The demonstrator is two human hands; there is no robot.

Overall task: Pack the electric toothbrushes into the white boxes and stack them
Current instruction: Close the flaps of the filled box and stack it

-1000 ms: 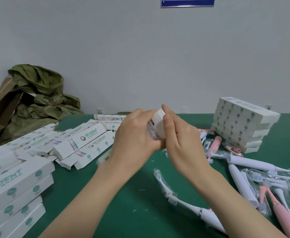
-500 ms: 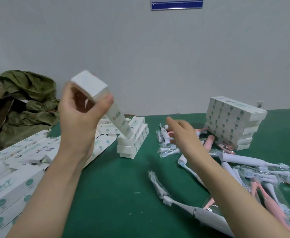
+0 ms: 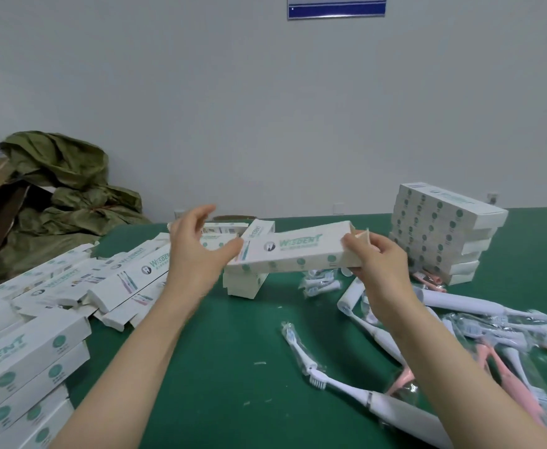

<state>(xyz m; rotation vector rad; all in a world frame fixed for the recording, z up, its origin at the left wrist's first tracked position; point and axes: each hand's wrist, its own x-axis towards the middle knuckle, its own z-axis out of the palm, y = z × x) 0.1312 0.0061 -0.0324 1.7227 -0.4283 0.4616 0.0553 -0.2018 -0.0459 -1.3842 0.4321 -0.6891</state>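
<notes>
Head view: white box (image 3: 298,251) in right fingers (image 3: 351,244), left fingers (image 3: 202,211) wide, contents hidden.

Open green table (image 3: 220,367) between boxes (image 3: 129,277) at left and toothbrushes (image 3: 460,303) at right; small box stack (image 3: 243,285) beyond

A white Wisdent box (image 3: 298,251) is held level above the green table (image 3: 233,351), over a short stack of boxes (image 3: 243,283). The right hand (image 3: 379,264) pinches its right end. The left hand (image 3: 194,254), fingers spread, has its thumb at the left end. Loose toothbrushes (image 3: 460,303) lie to the right, with a taller box stack (image 3: 443,234) far right.
</notes>
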